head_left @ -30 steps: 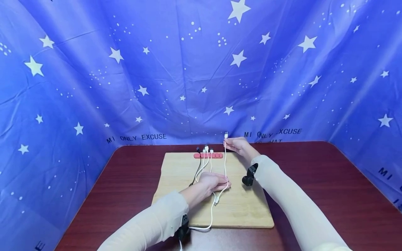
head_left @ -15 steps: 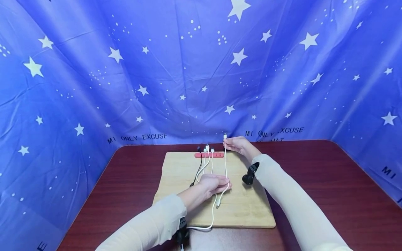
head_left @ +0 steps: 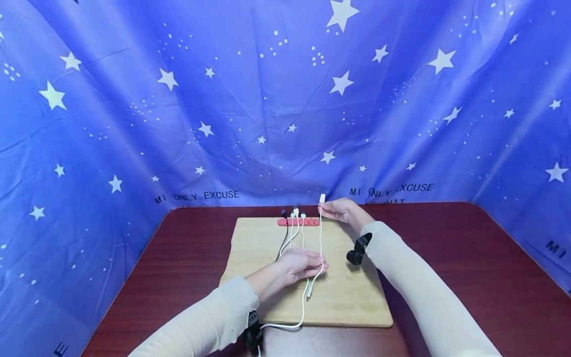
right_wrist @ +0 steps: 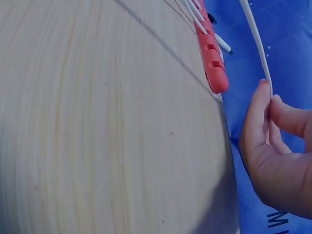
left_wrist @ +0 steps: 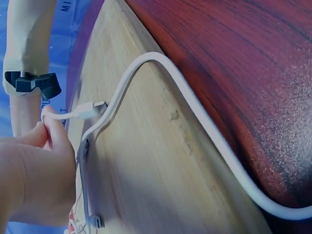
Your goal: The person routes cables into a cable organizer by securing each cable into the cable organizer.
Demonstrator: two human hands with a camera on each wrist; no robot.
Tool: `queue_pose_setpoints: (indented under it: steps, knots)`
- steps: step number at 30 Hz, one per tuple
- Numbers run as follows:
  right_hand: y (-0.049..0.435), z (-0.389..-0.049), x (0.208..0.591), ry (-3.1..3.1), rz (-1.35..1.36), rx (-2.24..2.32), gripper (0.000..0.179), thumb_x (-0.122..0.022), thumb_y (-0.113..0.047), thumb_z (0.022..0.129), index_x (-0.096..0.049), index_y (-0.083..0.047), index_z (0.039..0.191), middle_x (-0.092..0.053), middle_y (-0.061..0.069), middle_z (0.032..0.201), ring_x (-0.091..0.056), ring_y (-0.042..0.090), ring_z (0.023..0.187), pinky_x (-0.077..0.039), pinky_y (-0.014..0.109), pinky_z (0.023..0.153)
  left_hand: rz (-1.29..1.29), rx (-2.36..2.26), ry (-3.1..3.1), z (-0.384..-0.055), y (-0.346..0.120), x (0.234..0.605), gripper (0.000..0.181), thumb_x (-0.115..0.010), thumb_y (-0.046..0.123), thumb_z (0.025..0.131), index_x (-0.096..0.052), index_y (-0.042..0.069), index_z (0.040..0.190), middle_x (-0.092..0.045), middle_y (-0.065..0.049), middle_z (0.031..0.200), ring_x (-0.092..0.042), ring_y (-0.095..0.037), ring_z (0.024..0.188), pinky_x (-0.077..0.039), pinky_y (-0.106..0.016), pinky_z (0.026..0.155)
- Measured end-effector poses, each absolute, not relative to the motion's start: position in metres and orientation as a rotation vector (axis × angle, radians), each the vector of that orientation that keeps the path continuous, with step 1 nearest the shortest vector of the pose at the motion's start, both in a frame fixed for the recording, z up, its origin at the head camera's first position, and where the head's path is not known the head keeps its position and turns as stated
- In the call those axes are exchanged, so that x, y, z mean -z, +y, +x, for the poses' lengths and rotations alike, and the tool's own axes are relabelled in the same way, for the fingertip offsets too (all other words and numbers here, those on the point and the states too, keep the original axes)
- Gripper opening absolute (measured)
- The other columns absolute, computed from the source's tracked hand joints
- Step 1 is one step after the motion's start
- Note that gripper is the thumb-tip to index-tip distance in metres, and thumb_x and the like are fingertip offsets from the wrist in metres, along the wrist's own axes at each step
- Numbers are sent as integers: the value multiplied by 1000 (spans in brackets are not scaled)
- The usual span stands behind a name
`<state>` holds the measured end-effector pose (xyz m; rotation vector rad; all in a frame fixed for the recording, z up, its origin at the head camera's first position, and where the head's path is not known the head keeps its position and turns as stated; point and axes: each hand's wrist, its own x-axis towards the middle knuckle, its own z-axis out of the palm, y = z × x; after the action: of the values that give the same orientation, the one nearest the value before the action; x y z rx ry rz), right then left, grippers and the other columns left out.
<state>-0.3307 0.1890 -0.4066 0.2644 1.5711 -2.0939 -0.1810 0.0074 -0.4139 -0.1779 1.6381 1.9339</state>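
Observation:
A white USB cable [head_left: 320,233] is stretched between both hands above the wooden board. My right hand [head_left: 341,210] pinches it just below its USB-A plug [head_left: 322,198], beyond the board's far edge. Lower down, my left hand [head_left: 301,265] pinches the same cable between thumb and fingers, and its small connector [left_wrist: 87,110] dangles below them. A red cable holder [right_wrist: 213,61] lies along the board's far edge, left of the right hand. One black and several white cables sit in its slots; the slots at its right end hold no cable.
The wooden board [head_left: 352,297] lies on a dark red table [head_left: 446,267]. Another white cable [left_wrist: 204,122] runs over the board's near edge onto the table. A blue star-patterned curtain [head_left: 267,99] stands behind and at both sides.
The USB plug has turned in the right hand and sits slightly lower. Both hands keep their hold on the cable, almost in place. The head view has shifted slightly.

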Motion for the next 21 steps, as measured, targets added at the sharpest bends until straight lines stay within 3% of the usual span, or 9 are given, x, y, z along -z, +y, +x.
queue_pose_setpoints:
  steps: [4,9,13,17,21]
  knots:
    - [194,-326,409,1580,215,2058,23,-47,6,96,-64,-2,82,-70,4,74,-67,10,72,-61,18,71,-139,-1860,1620,-182,6,415,30,-56,-8,91,-57,-14,120,-70,-29,104,-72,-19,87,-57,-34,95]
    - [198,-324,411,1638,149,2050,28,-52,6,94,-69,-7,76,-72,3,74,-69,10,73,-62,19,72,-102,-1815,1597,-185,4,414,29,-54,-8,92,-57,-14,120,-72,-13,82,-72,-23,91,-56,-32,97]
    - [196,-324,411,1674,110,2018,30,-52,5,94,-70,-10,74,-72,2,74,-69,9,72,-61,19,73,-86,-1804,1572,-183,2,414,29,-54,-7,92,-57,-14,120,-70,-6,75,-72,-21,89,-56,-30,96]
    - [192,-323,411,1638,136,2000,29,-49,5,96,-67,-6,76,-72,3,75,-69,9,72,-61,19,72,-82,-1810,1545,-181,0,415,29,-55,-7,91,-57,-14,120,-71,-8,78,-72,-20,89,-57,-29,94]
    - [189,-323,408,1582,187,1964,27,-46,4,97,-65,-4,79,-71,4,76,-69,10,72,-62,19,73,-78,-1812,1518,-181,-4,417,29,-55,-7,91,-58,-13,119,-72,-24,100,-72,-19,86,-58,-29,93]
